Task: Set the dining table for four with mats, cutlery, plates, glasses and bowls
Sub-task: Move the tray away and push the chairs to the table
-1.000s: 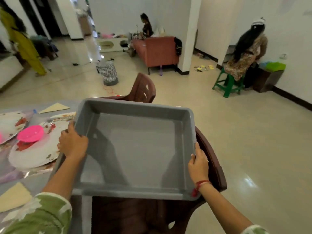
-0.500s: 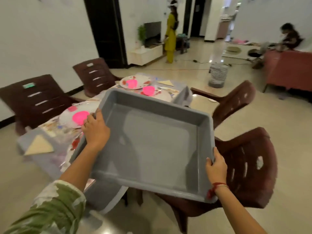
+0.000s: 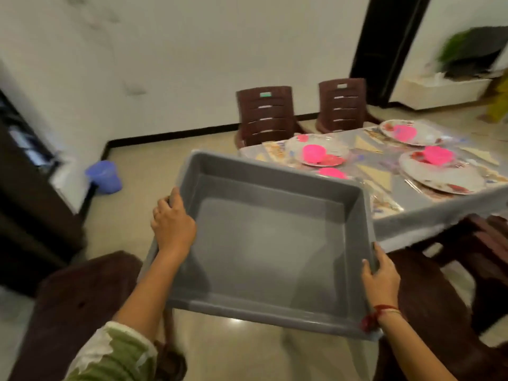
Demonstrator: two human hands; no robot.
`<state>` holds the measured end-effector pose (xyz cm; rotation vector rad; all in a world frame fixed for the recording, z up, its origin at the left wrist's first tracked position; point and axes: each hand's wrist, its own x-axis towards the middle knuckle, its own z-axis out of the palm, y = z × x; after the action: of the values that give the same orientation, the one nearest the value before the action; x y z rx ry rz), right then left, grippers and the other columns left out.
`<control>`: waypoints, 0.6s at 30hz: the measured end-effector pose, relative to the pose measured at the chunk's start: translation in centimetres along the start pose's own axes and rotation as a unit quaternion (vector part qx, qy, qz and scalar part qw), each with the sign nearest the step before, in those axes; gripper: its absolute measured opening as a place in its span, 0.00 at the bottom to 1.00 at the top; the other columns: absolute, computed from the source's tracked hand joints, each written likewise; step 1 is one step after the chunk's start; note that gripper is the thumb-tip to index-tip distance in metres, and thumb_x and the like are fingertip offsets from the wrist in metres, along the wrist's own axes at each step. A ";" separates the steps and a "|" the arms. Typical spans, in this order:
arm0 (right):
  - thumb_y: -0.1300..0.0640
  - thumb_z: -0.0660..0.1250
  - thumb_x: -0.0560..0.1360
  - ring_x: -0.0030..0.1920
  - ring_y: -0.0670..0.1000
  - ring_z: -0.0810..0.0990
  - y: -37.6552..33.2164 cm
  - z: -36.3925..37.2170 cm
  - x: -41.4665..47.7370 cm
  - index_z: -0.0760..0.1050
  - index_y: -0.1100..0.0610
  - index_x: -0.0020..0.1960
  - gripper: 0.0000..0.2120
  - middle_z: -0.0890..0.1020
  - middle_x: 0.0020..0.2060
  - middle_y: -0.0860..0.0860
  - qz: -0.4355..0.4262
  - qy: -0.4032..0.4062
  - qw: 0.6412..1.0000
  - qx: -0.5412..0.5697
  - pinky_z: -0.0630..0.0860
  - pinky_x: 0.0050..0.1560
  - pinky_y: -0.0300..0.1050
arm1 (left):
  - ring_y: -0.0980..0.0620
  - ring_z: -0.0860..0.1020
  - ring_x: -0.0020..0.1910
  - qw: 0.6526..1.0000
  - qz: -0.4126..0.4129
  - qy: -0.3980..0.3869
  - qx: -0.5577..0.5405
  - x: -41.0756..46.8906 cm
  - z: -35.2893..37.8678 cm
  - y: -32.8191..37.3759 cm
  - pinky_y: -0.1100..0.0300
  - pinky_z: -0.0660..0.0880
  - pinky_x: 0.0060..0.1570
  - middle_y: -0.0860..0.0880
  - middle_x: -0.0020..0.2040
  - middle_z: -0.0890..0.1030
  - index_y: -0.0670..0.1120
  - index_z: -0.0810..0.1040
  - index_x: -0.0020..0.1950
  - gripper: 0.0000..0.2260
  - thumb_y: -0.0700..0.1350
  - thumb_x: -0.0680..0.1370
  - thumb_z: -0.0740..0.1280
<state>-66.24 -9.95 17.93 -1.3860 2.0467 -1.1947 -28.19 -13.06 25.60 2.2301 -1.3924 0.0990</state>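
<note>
Swung leftward since half a second ago. Curls left hand [image 3: 171, 224] fingers [image 3: 176, 196] over left wall of empty grey tub [image 3: 261, 243], clamps right hand [image 3: 380, 273] on right wall, keeping it steady for carrying; leaves plates [image 3: 445, 180] and pink bowls [image 3: 313, 154] set on counter [image 3: 409, 196] beyond.

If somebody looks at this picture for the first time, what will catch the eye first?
The large empty grey plastic tub fills the middle of the view, with the left hand gripping its left rim and the right hand gripping its right rim. Behind it, to the right, bright pink plastic bowls sit on round white plates on the grey dining table.
</note>
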 end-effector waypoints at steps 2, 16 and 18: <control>0.70 0.65 0.74 0.62 0.65 0.74 -2.1 3.3 -2.3 0.69 0.66 0.68 0.23 0.74 0.62 0.66 -0.022 -0.029 0.999 -0.003 0.68 0.64 0.54 | 0.32 0.70 0.56 0.999 -0.041 0.008 0.018 -1.2 -2.3 -5.6 0.41 0.69 0.54 0.33 0.60 0.70 0.42 0.63 0.73 0.29 0.34 0.72 0.64; 0.67 0.64 0.75 0.61 0.64 0.74 -15.4 22.8 -12.8 0.69 0.64 0.68 0.22 0.76 0.62 0.63 -0.140 -0.251 0.957 0.027 0.69 0.62 0.54 | 0.31 0.68 0.61 0.963 -0.257 0.039 0.068 -7.3 -12.0 -31.3 0.41 0.65 0.61 0.33 0.66 0.67 0.42 0.59 0.75 0.31 0.37 0.74 0.65; 0.66 0.64 0.76 0.62 0.63 0.73 -16.3 25.0 -12.1 0.68 0.63 0.69 0.22 0.75 0.63 0.62 -0.140 -0.269 0.952 0.035 0.68 0.64 0.55 | 0.33 0.68 0.61 0.958 -0.274 0.040 0.073 -6.9 -11.4 -32.4 0.42 0.65 0.62 0.34 0.65 0.67 0.42 0.58 0.76 0.31 0.38 0.75 0.65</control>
<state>-34.20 -12.31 15.67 -1.7731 1.4544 -0.8485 -1.34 9.06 21.10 2.6182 -0.7023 0.0987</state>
